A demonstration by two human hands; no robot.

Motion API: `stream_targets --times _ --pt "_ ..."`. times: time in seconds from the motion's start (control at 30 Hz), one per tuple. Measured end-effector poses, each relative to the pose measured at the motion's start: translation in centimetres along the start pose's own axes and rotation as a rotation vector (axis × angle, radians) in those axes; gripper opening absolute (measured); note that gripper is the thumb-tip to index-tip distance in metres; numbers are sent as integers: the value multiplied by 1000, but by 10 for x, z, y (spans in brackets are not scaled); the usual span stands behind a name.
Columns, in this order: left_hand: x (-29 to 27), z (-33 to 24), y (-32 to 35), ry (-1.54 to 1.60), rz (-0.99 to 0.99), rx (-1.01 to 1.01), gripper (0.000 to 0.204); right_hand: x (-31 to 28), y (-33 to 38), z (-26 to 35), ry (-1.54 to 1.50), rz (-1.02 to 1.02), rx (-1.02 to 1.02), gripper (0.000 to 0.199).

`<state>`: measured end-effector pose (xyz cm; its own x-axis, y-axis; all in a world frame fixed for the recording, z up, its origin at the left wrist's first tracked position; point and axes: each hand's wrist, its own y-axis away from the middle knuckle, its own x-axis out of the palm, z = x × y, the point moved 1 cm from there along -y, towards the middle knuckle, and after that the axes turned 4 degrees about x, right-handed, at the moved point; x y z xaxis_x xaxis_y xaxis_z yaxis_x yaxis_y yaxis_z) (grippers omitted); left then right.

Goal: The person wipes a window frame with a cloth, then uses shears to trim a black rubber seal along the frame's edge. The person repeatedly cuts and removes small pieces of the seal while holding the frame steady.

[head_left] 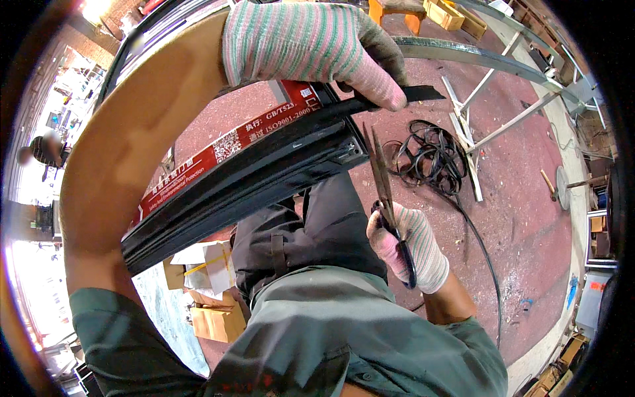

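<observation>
My left hand (307,49), in a pink, green and white striped knit glove, pinches a black rubber strip (423,93) near its end. The strip runs along a black metal frame profile (264,182) with red printed film (225,147) on its side. A short tail of strip sticks out past my thumb, beyond the profile's end. My right hand (421,248), in a similar glove, grips scissors (380,175) by their dark handles. Their blades point up, slightly apart, just below the strip and beside the profile's end, not touching the strip.
A tangled black strip coil (430,155) lies on the reddish floor to the right, beside white bars (469,155). A metal frame (489,61) curves across the far right. Cardboard boxes (218,321) stand lower left. Another person (47,149) is at far left.
</observation>
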<state>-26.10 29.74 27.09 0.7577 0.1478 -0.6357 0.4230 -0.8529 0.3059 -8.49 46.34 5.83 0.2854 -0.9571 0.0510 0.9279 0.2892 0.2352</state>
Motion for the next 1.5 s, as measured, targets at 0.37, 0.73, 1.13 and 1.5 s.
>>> stream_targets --times 0.37,0.73,1.13,1.5 --pt "-4 5 -8 117 93 15 50 9 -5 16 156 21 -20 31" --pt "-4 4 -4 132 74 40 47 13 -10 11 150 -76 -156 42" --pt "-3 3 -2 183 75 33 52 7 -5 27 285 -22 -143 41" --pt "-2 5 -2 168 65 36 54 11 -4 11 172 -47 -166 11"
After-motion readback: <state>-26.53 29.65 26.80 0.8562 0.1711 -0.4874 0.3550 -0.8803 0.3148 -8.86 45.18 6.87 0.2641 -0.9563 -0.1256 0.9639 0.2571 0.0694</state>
